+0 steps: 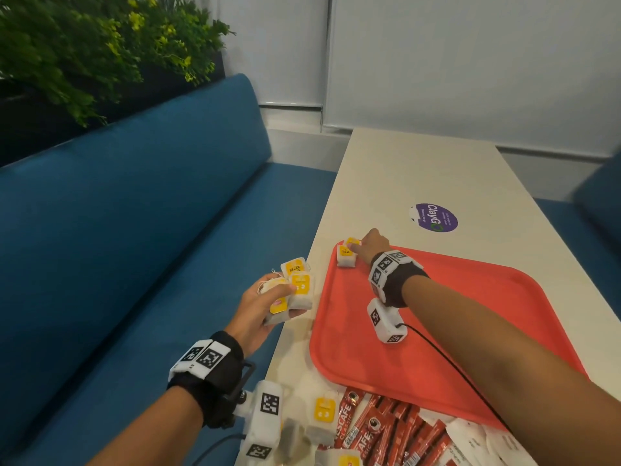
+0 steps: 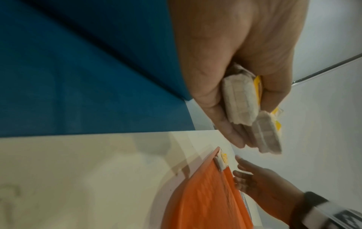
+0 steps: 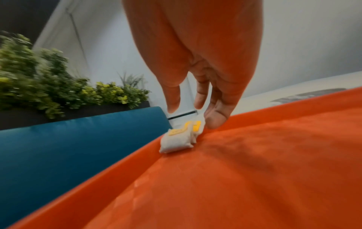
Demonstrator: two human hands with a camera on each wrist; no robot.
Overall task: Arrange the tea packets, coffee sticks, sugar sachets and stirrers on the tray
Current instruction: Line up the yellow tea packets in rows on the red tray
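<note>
A red tray (image 1: 453,331) lies on the white table (image 1: 437,169). Two tea packets (image 1: 346,255) with yellow tags sit in its far left corner, also seen in the right wrist view (image 3: 176,139). My right hand (image 1: 361,247) reaches to that corner, fingers straight, one fingertip (image 3: 215,122) touching the rear packet. My left hand (image 1: 284,294) hovers at the table's left edge and grips several tea packets (image 2: 240,99). Loose tea packets (image 1: 324,412), red coffee sticks (image 1: 379,428) and white sugar sachets (image 1: 477,438) lie in a heap at the near edge. No stirrers are visible.
A blue sofa bench (image 1: 134,230) runs along the table's left side, with green plants (image 1: 84,45) behind it. A purple round sticker (image 1: 436,217) is on the table beyond the tray. Another blue seat (image 1: 598,196) stands at the far right.
</note>
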